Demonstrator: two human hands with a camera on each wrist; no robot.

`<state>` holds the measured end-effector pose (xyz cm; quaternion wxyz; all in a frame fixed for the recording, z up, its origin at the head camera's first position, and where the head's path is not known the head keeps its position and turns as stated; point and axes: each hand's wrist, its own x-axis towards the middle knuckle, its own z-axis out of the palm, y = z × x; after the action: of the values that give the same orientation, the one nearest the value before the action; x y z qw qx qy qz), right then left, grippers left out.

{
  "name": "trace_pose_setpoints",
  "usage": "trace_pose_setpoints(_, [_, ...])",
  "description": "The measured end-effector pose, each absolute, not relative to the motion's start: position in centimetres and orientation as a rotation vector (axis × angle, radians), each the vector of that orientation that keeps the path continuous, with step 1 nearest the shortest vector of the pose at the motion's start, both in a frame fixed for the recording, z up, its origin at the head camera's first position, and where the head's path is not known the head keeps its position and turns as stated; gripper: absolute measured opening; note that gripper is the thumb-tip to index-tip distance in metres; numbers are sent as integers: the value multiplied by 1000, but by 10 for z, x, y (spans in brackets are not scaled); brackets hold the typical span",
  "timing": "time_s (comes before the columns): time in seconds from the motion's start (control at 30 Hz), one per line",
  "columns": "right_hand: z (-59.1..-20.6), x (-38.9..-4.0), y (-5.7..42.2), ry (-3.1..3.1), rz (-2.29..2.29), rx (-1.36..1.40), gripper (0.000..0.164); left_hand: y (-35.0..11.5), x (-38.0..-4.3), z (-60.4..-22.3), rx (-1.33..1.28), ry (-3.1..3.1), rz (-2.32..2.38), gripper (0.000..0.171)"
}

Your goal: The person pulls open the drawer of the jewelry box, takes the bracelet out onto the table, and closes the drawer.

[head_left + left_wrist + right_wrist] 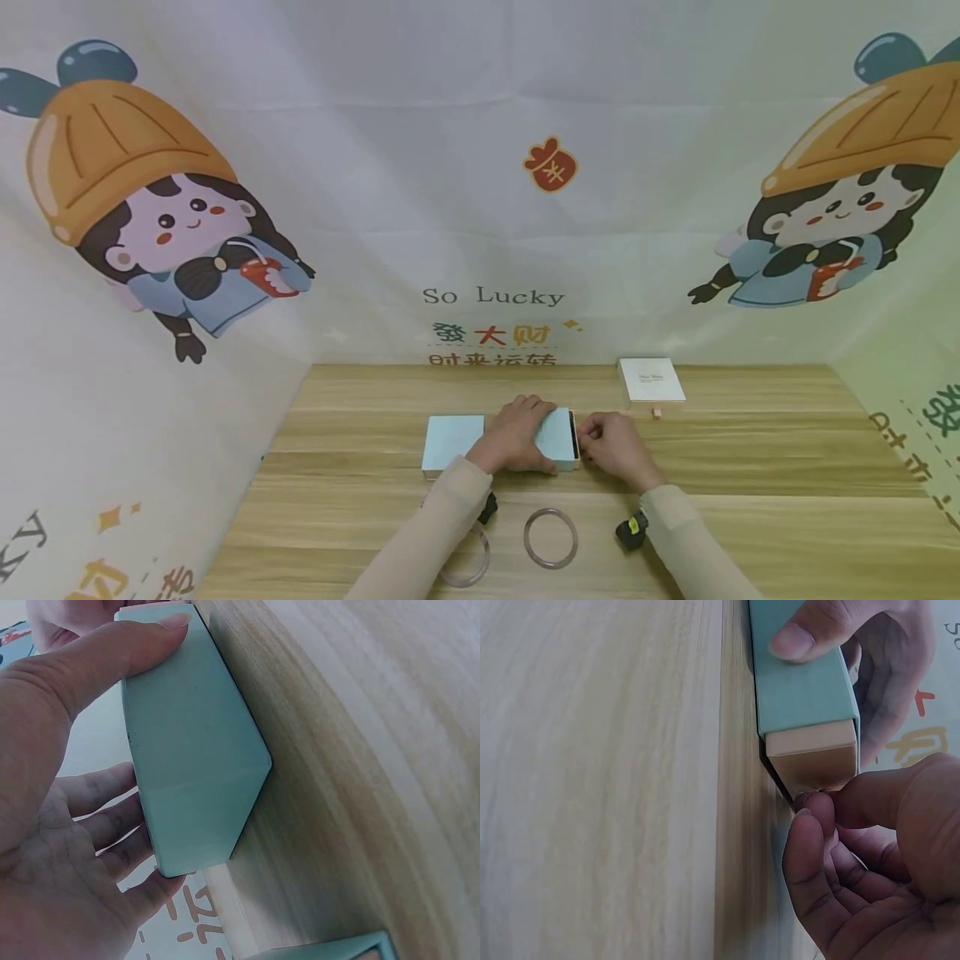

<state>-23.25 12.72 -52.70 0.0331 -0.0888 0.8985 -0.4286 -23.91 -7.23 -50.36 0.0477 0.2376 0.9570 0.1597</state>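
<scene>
My left hand grips a light turquoise drawer box across its sleeve, thumb on the near side and fingers on the far side. From the sleeve's right end a pinkish-beige drawer sticks out slightly, and a dark strip shows there in the head view. My right hand pinches with thumb and forefinger at the face of this drawer; whatever lies between the fingertips is hidden. Left of my left hand sits a second turquoise box. Nearer to me lie two pale translucent bangles, one round bangle and another bangle partly behind my left forearm.
A white box with small lettering and a pink tab stands at the back right of the wooden table. Printed cloth walls rise behind the table and at both sides.
</scene>
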Motion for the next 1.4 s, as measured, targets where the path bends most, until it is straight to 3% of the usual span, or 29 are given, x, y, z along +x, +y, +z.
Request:
trace_pose_setpoints(0.3, [-527, -235, 121, 2701, -1367, -328, 9, -72, -238, -502, 721, 2915, 470, 91])
trace_pose_setpoints(0.8, [-514, -242, 138, 2702, -1220, -544, 12, -76, -235, -496, 717, 2882, 446, 106])
trace_pose_setpoints(1.13, [-502, -260, 150, 2563, -1155, -672, 59, -75, -215, -496, 321, 3017, 726, 101])
trace_pose_setpoints(1.4, [-497, -272, 151, 2470, -1030, -745, 60, -73, -192, -495, 69, 2963, 936, 88])
